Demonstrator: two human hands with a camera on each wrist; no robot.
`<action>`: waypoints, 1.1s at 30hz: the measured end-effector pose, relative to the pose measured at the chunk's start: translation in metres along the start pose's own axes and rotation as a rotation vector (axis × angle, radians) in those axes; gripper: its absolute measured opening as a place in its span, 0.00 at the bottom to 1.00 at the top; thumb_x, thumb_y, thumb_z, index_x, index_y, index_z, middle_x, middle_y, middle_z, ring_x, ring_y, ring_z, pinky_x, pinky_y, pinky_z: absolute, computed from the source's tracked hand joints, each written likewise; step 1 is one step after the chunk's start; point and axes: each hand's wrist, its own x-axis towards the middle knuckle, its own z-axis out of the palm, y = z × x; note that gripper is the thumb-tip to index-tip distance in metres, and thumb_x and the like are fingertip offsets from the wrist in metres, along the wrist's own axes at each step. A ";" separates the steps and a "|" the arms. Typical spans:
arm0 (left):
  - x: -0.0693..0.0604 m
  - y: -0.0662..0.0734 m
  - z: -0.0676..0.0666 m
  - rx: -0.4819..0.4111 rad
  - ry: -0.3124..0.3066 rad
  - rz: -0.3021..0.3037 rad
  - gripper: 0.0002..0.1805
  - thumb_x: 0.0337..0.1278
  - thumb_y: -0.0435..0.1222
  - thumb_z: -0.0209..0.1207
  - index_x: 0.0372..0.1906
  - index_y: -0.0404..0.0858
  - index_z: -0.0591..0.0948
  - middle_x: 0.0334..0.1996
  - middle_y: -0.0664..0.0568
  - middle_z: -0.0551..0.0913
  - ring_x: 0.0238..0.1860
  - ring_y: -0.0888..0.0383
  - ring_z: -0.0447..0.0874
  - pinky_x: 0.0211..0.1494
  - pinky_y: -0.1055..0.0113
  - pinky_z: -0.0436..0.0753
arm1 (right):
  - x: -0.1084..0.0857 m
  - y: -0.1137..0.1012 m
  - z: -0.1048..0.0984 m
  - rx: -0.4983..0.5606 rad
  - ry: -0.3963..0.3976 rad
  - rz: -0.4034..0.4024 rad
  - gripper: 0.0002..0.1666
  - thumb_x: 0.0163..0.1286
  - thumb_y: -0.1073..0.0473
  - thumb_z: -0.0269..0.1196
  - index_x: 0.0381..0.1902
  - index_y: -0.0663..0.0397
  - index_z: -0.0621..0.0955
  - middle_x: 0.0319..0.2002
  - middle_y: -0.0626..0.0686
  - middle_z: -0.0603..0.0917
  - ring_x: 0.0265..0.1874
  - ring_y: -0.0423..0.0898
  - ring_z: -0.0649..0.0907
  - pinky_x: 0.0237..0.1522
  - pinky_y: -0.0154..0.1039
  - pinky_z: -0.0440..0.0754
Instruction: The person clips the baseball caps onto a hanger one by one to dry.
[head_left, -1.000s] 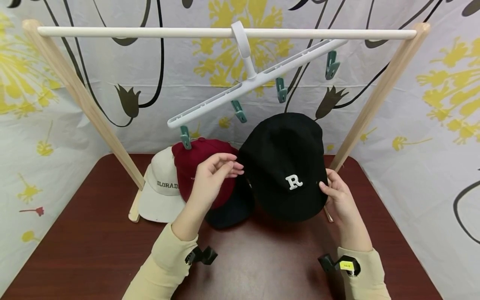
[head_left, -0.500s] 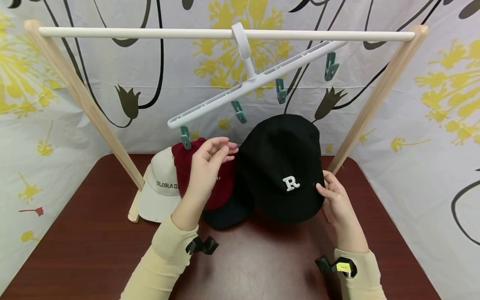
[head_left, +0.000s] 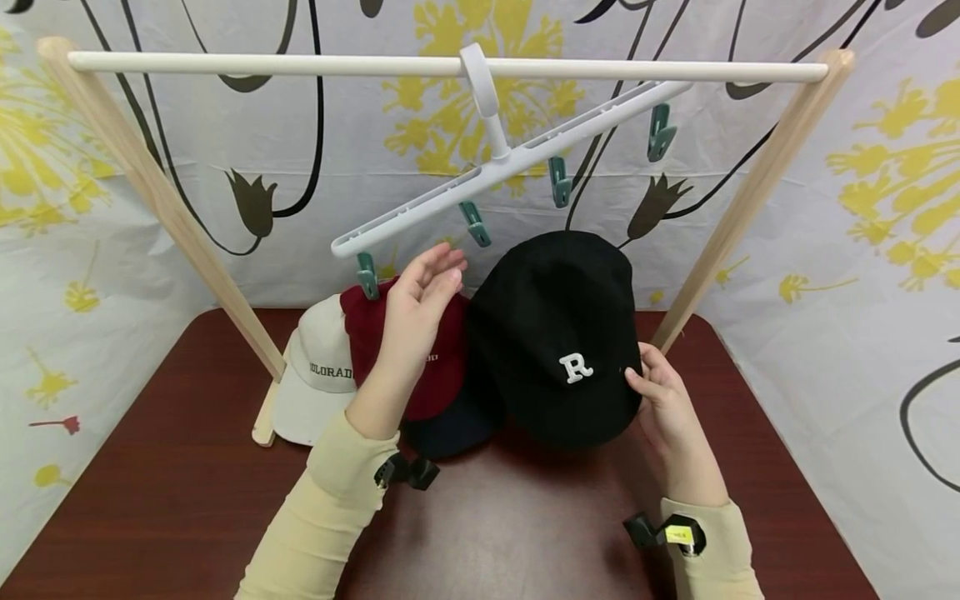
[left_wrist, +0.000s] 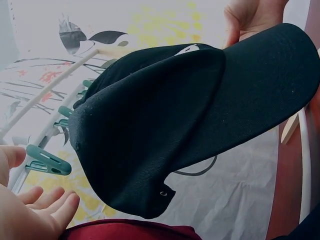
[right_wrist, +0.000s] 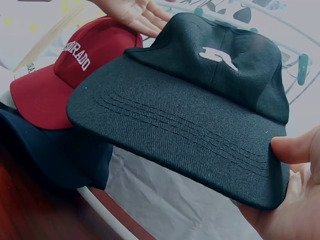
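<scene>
A black cap [head_left: 558,317] with a white letter R is held up by my right hand [head_left: 666,404], whose thumb and fingers pinch the side of its brim in the right wrist view. My left hand [head_left: 416,312] is raised in front of the red cap [head_left: 442,375], fingers loosely extended and holding nothing. Just above its fingertips hangs a green clip [head_left: 475,223]; in the left wrist view a green clip [left_wrist: 48,160] shows between thumb and fingers, apparently not gripped. The clips hang from a tilted white hanger [head_left: 498,171].
The hanger hooks over a white rod [head_left: 300,65] between wooden posts [head_left: 168,208]. A cream cap [head_left: 318,367] and a navy cap [head_left: 457,425] sit by the red one on the dark red table [head_left: 187,492]. A patterned cloth hangs behind.
My left hand has risen from beside the black cap toward the clip above the red cap. The right hand has shifted slightly left and down with the black cap.
</scene>
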 end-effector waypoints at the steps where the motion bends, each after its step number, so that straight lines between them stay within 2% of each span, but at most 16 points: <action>1: 0.001 0.000 0.000 0.003 -0.001 0.001 0.22 0.66 0.29 0.54 0.64 0.28 0.69 0.57 0.40 0.77 0.58 0.52 0.76 0.60 0.62 0.72 | 0.000 0.000 0.001 -0.001 0.002 0.002 0.18 0.72 0.76 0.44 0.47 0.52 0.75 0.38 0.48 0.81 0.35 0.41 0.81 0.36 0.32 0.78; 9: 0.011 -0.001 0.002 0.013 -0.011 0.003 0.25 0.65 0.28 0.55 0.65 0.27 0.67 0.59 0.37 0.74 0.60 0.50 0.74 0.62 0.64 0.70 | 0.004 0.002 0.005 0.011 -0.001 0.007 0.18 0.72 0.75 0.45 0.47 0.52 0.75 0.41 0.48 0.81 0.38 0.41 0.80 0.38 0.32 0.78; 11: 0.014 0.000 0.004 0.020 -0.014 -0.005 0.25 0.65 0.28 0.56 0.65 0.28 0.67 0.60 0.38 0.74 0.59 0.52 0.75 0.62 0.65 0.70 | 0.005 0.003 0.005 0.020 0.000 0.007 0.17 0.72 0.75 0.45 0.47 0.52 0.75 0.41 0.48 0.81 0.38 0.41 0.80 0.38 0.32 0.78; 17: 0.022 0.003 0.006 0.053 -0.021 -0.027 0.26 0.65 0.30 0.56 0.66 0.30 0.67 0.59 0.41 0.76 0.61 0.49 0.73 0.62 0.65 0.71 | 0.005 0.004 0.005 0.017 -0.009 0.011 0.17 0.73 0.75 0.45 0.47 0.52 0.75 0.42 0.47 0.81 0.38 0.41 0.80 0.38 0.33 0.79; 24: 0.032 0.007 0.007 0.103 -0.040 -0.052 0.27 0.65 0.32 0.57 0.67 0.32 0.66 0.60 0.42 0.75 0.59 0.54 0.74 0.61 0.65 0.71 | 0.006 0.004 0.005 0.020 -0.012 0.004 0.17 0.73 0.75 0.45 0.46 0.52 0.75 0.42 0.47 0.81 0.39 0.40 0.80 0.39 0.32 0.78; 33: 0.041 0.010 0.006 0.114 -0.051 -0.066 0.28 0.65 0.32 0.57 0.68 0.32 0.66 0.60 0.41 0.75 0.60 0.54 0.73 0.62 0.65 0.70 | 0.006 0.005 0.005 0.027 -0.012 0.012 0.16 0.73 0.75 0.44 0.45 0.52 0.74 0.40 0.47 0.81 0.38 0.41 0.81 0.38 0.32 0.79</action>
